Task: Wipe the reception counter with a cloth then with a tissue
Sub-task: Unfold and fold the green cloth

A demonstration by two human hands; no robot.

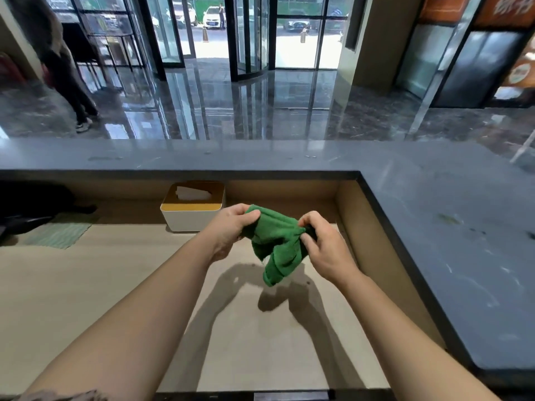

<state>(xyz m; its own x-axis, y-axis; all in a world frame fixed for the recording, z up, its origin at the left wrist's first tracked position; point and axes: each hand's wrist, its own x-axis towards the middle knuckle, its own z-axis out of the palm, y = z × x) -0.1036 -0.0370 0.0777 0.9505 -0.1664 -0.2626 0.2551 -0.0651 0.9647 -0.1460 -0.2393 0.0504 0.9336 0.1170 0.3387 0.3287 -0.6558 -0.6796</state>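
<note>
Head view: mid-frame, left hand (231,230) & right hand (325,247) both have fingers (249,215) clamped on the green cloth (279,247). It's bunched up, hanging above the lower surface (86,285). Imo fold it into a flat pad b4 hitting the dark reception surface (463,285) on the right, esp the smudges (448,219). Tissue box (192,218) sits just behind the hands for later.

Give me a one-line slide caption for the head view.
Both hands, left and right, hold a green cloth above the desk, tissue box behind.
</note>
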